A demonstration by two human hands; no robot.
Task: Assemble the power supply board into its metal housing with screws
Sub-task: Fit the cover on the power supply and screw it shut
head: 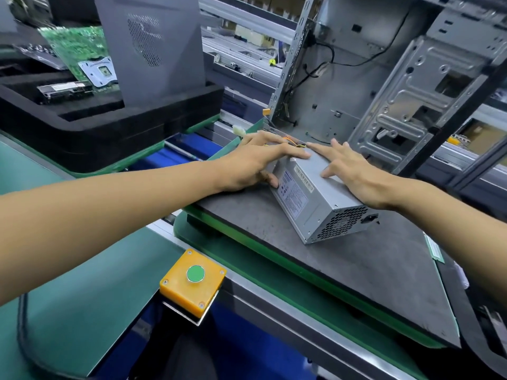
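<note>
The one camera sits on the person's head and looks forward and down, close above the grey work mat, with the metal housing standing at the mat's far edge and a yellow button box at its near left.

Power supply label print too small to read, far end hidden under both hands.
</note>
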